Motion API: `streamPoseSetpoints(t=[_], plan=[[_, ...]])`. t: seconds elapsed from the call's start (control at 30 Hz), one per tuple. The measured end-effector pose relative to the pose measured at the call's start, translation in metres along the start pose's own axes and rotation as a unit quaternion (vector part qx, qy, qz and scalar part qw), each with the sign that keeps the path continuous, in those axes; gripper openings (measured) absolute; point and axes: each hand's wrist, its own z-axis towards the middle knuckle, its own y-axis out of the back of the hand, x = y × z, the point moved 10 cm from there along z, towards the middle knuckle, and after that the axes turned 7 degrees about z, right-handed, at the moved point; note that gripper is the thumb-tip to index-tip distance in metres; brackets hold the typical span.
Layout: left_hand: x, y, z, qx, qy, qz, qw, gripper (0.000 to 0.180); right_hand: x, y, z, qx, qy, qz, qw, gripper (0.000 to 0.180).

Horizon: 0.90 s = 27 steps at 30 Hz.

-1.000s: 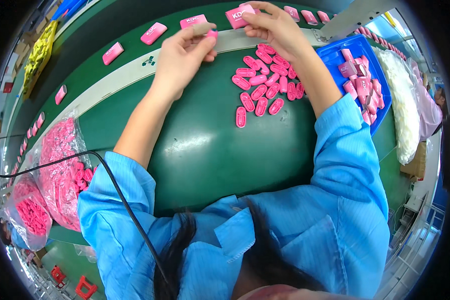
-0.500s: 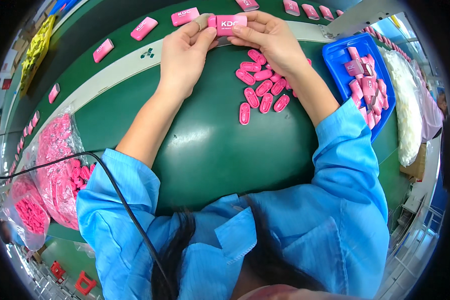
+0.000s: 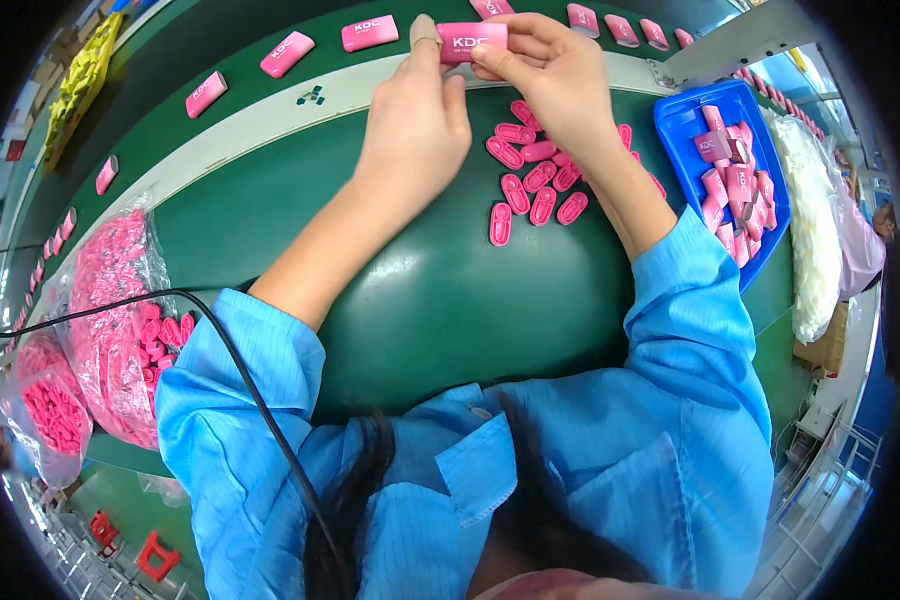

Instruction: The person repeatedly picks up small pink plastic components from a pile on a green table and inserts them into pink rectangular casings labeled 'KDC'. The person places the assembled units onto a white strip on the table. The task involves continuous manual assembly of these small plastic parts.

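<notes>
High in the view, over the pale rail, my right hand pinches a pink flat oval case between thumb and fingers. Against the case's left end presses the forefinger of my left hand, which wears a tan finger cover. The left thumb stands apart from the case, and its other fingers are mostly hidden. No separate cap shows at that end. Several pink oval end caps lie loose on the green table below my right hand, partly covered by its wrist.
A blue tray of pink cases stands at the right. Beyond the rail, more pink cases lie along a green belt. Clear bags of pink parts sit at the left. A black cable crosses my left sleeve.
The left thumb has let go of the small pink cap, which no longer sticks out of the case. The left forefinger now presses that end, and the case has shifted slightly right and up.
</notes>
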Motion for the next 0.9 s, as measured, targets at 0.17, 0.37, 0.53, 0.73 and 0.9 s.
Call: streamPoseSetpoints(t=[0.17,0.37,0.53,0.73,0.9], plan=[[-0.009,0.026,0.012,-0.087,-0.129,0.129,0.979,0.036,-0.028,-0.011,0.051,0.048,-0.098,-0.051,0.993,0.024],[-0.049,-0.003,-0.051,0.226,-0.099,0.121,0.962,0.022,0.002,0.013,0.094,-0.049,0.115,-0.417,0.900,0.031],[-0.060,-0.013,-0.071,0.258,-0.121,0.127,0.950,0.024,-0.024,0.033,0.097,0.026,0.133,-0.560,0.817,0.024],[-0.036,-0.011,-0.027,0.204,-0.064,0.025,0.977,0.028,-0.003,0.029,0.072,0.016,0.115,-0.439,0.891,0.023],[0.029,-0.024,0.004,0.221,0.168,-0.183,0.943,0.035,-0.005,0.001,0.070,0.074,0.177,-0.454,0.870,0.026]])
